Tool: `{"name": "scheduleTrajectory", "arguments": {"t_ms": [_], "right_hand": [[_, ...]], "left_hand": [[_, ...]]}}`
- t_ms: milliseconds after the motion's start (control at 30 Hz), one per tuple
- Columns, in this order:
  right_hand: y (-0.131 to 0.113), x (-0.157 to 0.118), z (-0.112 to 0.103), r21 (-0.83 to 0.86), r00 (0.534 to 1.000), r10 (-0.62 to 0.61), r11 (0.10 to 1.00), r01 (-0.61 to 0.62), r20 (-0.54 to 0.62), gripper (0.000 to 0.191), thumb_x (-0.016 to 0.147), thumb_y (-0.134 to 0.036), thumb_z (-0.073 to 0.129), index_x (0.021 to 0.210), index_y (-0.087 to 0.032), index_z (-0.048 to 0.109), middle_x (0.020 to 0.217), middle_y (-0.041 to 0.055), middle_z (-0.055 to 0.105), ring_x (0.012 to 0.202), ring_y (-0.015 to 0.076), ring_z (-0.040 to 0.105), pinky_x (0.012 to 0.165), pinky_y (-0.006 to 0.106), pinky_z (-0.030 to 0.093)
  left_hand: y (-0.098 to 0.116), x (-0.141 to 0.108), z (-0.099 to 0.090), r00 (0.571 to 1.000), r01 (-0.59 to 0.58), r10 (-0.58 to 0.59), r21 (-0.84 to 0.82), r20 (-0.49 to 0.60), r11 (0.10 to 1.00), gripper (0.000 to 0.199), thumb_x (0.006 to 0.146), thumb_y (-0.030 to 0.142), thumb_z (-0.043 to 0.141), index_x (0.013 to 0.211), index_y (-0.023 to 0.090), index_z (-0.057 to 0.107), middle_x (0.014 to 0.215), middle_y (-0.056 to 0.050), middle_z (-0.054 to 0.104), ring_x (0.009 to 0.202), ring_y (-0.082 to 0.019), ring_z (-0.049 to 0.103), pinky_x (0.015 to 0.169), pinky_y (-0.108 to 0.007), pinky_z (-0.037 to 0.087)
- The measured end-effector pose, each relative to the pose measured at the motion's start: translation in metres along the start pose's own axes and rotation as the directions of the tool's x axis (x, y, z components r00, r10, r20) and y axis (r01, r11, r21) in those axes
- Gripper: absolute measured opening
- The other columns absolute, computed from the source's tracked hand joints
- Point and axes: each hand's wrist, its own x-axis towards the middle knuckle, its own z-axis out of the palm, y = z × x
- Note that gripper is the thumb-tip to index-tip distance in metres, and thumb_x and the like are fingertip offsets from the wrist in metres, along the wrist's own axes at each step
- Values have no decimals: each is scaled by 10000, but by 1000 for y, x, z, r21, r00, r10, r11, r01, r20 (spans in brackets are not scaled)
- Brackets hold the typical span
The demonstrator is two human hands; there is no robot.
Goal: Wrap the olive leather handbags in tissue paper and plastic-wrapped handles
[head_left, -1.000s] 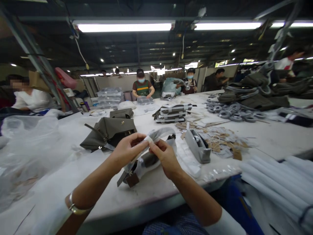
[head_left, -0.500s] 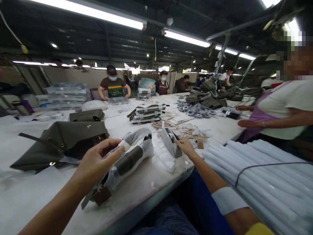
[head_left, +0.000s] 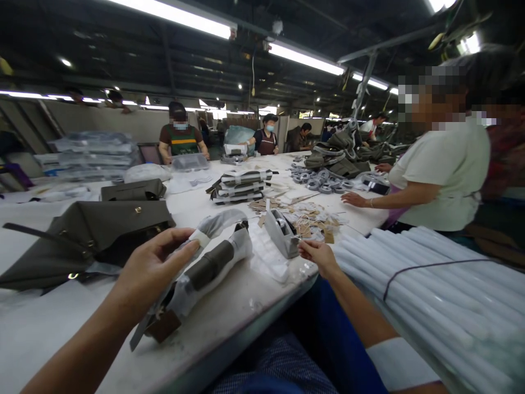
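Note:
My left hand (head_left: 158, 260) grips the white-wrapped strap of a dark olive bag (head_left: 209, 265), which lies partly covered in thin wrapping near the table's front edge. Just right of it stands a grey tape dispenser (head_left: 281, 232) on some white sheets (head_left: 268, 262). My right hand (head_left: 318, 254) is at the dispenser's front end, thumb and fingers pinched on what looks like the end of clear tape. Another olive bag (head_left: 106, 235) rests unwrapped to the left.
Long pale wrapped rolls (head_left: 435, 295) lie at the right. Beyond are a stack of wrapped bags (head_left: 241, 186), scattered tags (head_left: 314, 219), grey rings (head_left: 318, 179) and an olive pile (head_left: 340, 153). A person (head_left: 443, 164) stands at the right; others work across the table (head_left: 184, 205).
My right hand has drawn back slightly from the dispenser, its fingers now pinched. My left hand still holds the strap. The person at the right has reached further over the table. The view has shifted.

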Motion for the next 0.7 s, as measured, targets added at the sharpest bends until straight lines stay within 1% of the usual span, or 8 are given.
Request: {"name": "scheduleTrajectory", "arguments": {"t_ms": [167,267,333,400,467,567,633,700], "right_hand": [[25,-15,0,67,994,80,995,-76,-72,348,489,-402,914,622,-146,719,611,81,704,519,154,621,533,296,535],[21,-26,7,103,995,68,993,-60,-77,373,502,-428,909,687,-149,743,665,66,725,542,136,622,562,273,541],[7,-39,20,121,1000,20,992,-18,-18,397,550,-447,894,790,-157,767,755,60,750,586,128,633,613,265,550],[-16,-56,40,135,991,-80,989,65,109,371,634,-445,863,864,-168,774,816,58,757,621,126,639,639,260,547],[-44,-77,66,174,943,-203,972,161,262,293,729,-424,814,886,-180,772,829,54,754,635,126,641,639,256,541],[-85,-110,105,272,839,-327,936,224,435,207,805,-389,762,886,-199,770,811,39,749,648,130,657,658,260,549],[-106,-128,129,313,783,-361,923,223,507,196,812,-384,756,874,-198,767,784,34,745,647,135,668,663,264,556],[-120,-139,149,315,761,-365,923,220,536,208,803,-390,761,840,-186,761,750,32,737,631,135,666,645,258,554]], "left_hand": [[-2,1,-1,998,65,-66,-98,-2,993,544,697,619,743,1071,226,710,928,-24,746,770,-187,649,594,-218,503],[-3,2,0,997,71,-69,-140,19,988,538,703,607,749,1081,227,704,922,-24,743,759,-179,648,598,-220,500],[-4,3,2,999,32,-29,-144,20,989,513,714,592,747,1062,218,705,919,-28,740,775,-183,652,628,-231,505],[-6,4,6,999,-32,33,-134,6,990,471,734,567,740,1036,206,707,928,-37,735,812,-194,659,683,-252,512],[-9,5,9,995,-103,103,-117,-9,988,424,762,530,728,1026,199,707,952,-45,730,853,-202,662,745,-276,514],[-12,3,14,980,-200,199,-58,-28,978,337,803,464,704,1008,197,708,949,-43,724,869,-200,660,796,-297,504],[-12,2,16,968,-247,247,-14,-42,969,273,819,416,691,981,197,706,932,-33,719,864,-193,654,809,-296,495],[-9,-1,18,958,-282,282,12,-54,959,218,828,375,682,957,200,701,919,-19,712,857,-181,647,807,-285,486]]}}
